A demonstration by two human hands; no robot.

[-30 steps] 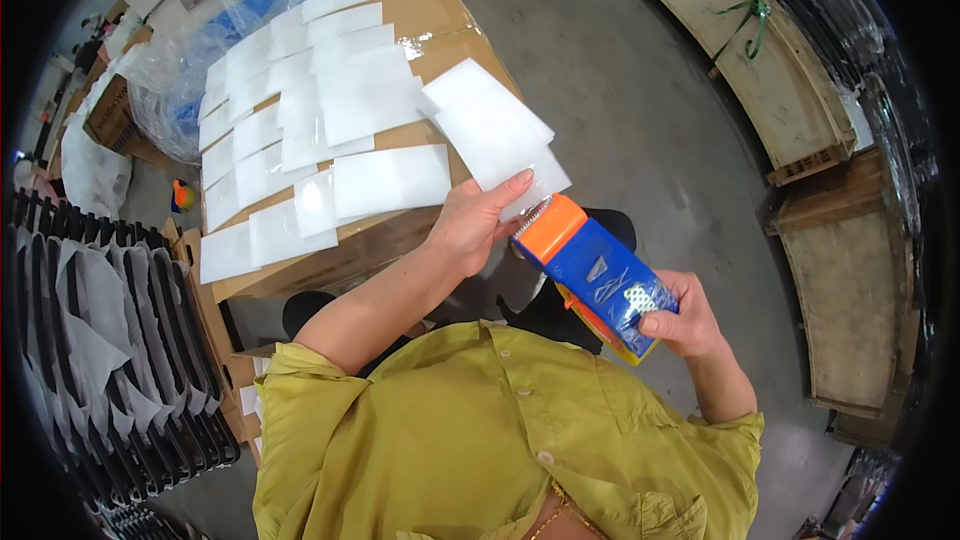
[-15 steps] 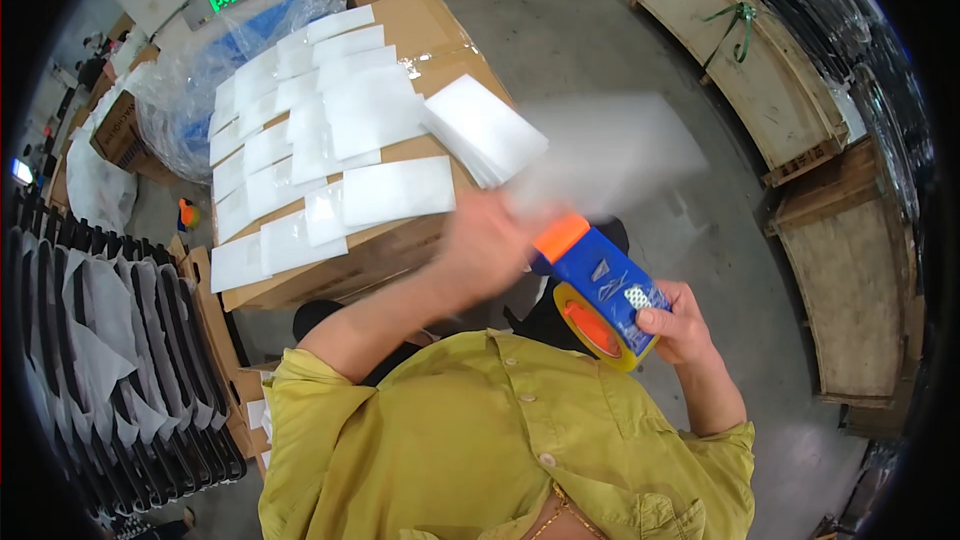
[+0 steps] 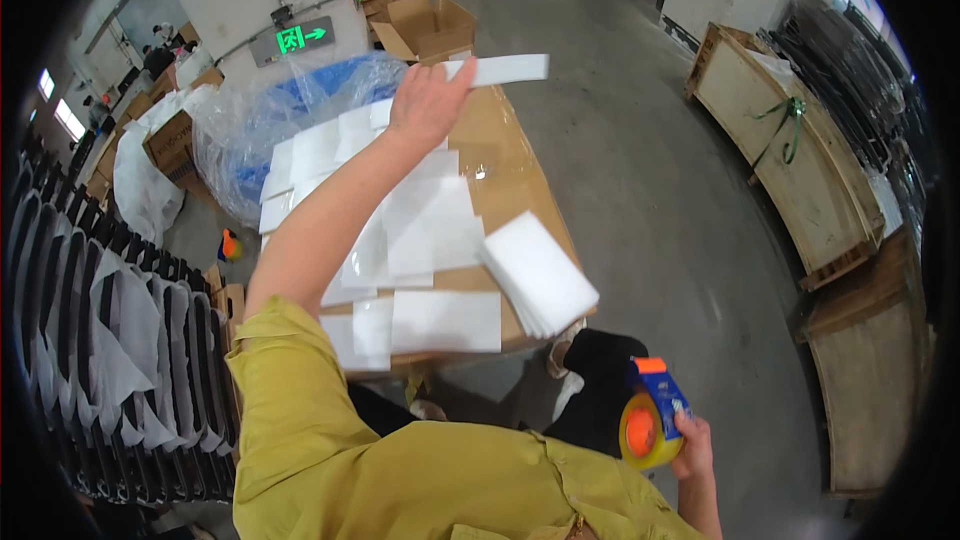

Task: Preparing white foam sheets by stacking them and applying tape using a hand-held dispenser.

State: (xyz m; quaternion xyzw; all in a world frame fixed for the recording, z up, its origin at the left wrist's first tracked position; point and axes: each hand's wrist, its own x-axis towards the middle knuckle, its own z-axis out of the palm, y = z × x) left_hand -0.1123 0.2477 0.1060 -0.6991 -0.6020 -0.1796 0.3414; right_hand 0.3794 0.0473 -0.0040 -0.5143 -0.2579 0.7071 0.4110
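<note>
My left hand (image 3: 430,102) reaches to the far side of a large cardboard box (image 3: 512,165), its fingers closed on a thin white sheet (image 3: 515,69) seen nearly edge-on. Rows of similar white sheets (image 3: 446,321) lie partly overlapping on the box top; some carry clear, shiny strips. A thick stack of white sheets (image 3: 545,275) rests at the near right corner. Low on the right, away from the box, my right hand (image 3: 692,448) grips a blue and orange tape dispenser (image 3: 655,402) with a yellowish roll in it.
Blue material under clear plastic wrap (image 3: 300,115) stands beyond the box's left side. An open carton (image 3: 430,28) sits behind. Black frames with white liners (image 3: 130,340) line the left; wooden crates (image 3: 785,160) stand right. Another tape dispenser (image 3: 231,245) lies at left.
My left hand has carried a white sheet from beside the dispenser to the box's far side. My right hand has lowered the dispenser to the right. The view has shifted.
</note>
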